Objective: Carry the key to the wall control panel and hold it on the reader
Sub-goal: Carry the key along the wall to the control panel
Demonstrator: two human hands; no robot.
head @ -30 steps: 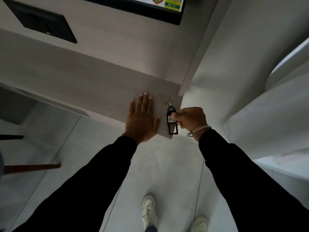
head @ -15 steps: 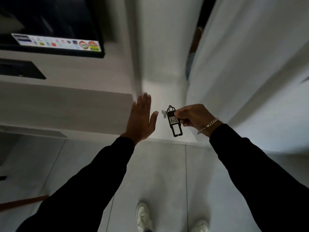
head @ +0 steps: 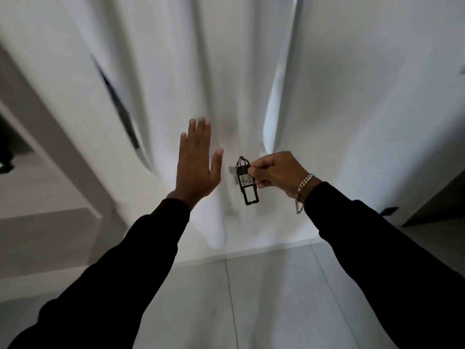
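Head view: right hand (head: 275,172) is closed in a pinch on the key (head: 246,181), thumb and forefinger gripping the upper right edge of the black tag, other fingers curled under. Key hangs down-left from that pinch, tilted slightly, held in mid-air with nothing under it. Tag is a black plastic fob with a pale label (handwritten marks on it, not readable for sure), a rectangular cut-out at its lower end and a small metal clip at the top. A bit of pale metal shows just left of the fob, blurred, can't tell what exactly.

Left hand (head: 196,163) is flat and fully open, fingers together and pointing up, thumb spread toward the key, palm away from the camera. It holds nothing. It sits just left of the key, apart from it, thumb tip near the fob's top but not touching.

Chain bracelet (head: 303,191) on the right wrist, at the cuff of a black sleeve (head: 377,248); left arm in the same black.

Beyond both hands: white wall (head: 352,96), heavily motion-blurred. Below the hands: pale tiled floor (head: 264,298). Can't tell whether the left palm touches the wall
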